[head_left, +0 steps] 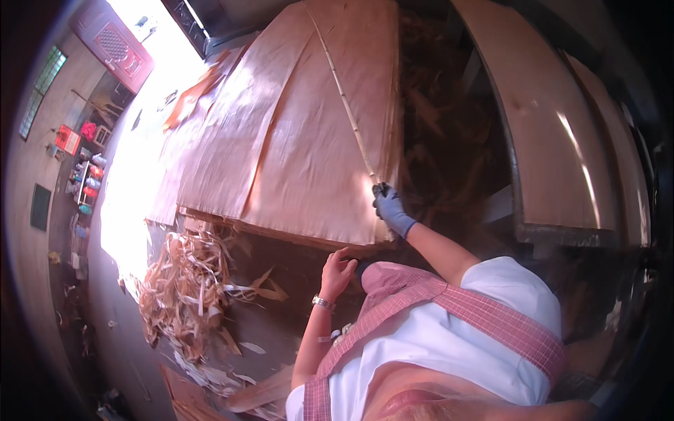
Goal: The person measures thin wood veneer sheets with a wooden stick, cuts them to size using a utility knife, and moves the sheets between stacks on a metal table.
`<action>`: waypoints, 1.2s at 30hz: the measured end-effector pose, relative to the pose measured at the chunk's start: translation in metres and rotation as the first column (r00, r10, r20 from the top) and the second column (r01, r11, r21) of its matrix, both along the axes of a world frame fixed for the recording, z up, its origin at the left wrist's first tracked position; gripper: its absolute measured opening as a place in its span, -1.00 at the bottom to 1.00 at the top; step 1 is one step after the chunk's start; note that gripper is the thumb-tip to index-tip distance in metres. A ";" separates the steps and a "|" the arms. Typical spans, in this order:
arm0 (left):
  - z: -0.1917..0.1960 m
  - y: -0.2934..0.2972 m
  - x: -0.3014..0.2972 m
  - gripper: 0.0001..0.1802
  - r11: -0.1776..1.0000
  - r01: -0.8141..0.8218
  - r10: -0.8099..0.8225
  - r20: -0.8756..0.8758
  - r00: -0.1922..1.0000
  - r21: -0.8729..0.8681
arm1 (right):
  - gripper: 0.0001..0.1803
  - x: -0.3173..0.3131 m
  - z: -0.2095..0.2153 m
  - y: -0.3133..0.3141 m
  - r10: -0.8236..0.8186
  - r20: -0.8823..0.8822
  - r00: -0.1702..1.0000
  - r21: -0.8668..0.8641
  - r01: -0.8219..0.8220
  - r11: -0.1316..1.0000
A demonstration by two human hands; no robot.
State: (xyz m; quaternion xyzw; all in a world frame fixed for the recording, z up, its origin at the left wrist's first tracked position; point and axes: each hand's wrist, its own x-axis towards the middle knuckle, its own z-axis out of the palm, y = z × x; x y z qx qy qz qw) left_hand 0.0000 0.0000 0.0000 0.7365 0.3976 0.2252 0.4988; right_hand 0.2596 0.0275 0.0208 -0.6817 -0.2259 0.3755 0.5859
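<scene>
A long, thin bamboo stick (345,98) lies slantwise over a large stack of tan wood veneer sheets (302,140), its far end reaching the back of the stack. My right hand (390,207), in a blue-grey glove, is closed around the stick's near end by the stack's right front corner. Bare and wearing a wristwatch, my left hand (338,272) is just off the stack's front edge, its fingers loosely bent and apart with nothing visible in them. The top sheets overlap in long strips.
A heap of curled veneer scraps (186,288) lies on the floor at the left front. Another veneer stack (547,126) stands to the right, beyond a dark gap with scraps in it. A rack of colourful items (90,182) lines the left wall, near a pink door (116,45).
</scene>
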 end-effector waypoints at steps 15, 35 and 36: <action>-0.094 0.307 -0.270 -0.54 0.500 -0.126 0.098 -0.089 0.991 -0.857 | -0.52 -0.353 -0.200 0.260 0.300 0.233 0.925 -0.329 -0.215 0.920; -0.160 0.621 -0.520 -0.51 0.847 -0.185 0.107 -0.181 0.978 -0.498 | -0.71 -0.439 -0.235 0.529 0.158 0.504 0.849 -0.768 0.357 0.531; -0.161 0.636 -0.520 -0.51 0.854 -0.168 0.102 -0.157 0.982 -0.492 | -0.71 -0.441 -0.226 0.536 0.184 0.508 0.842 -0.774 0.352 0.526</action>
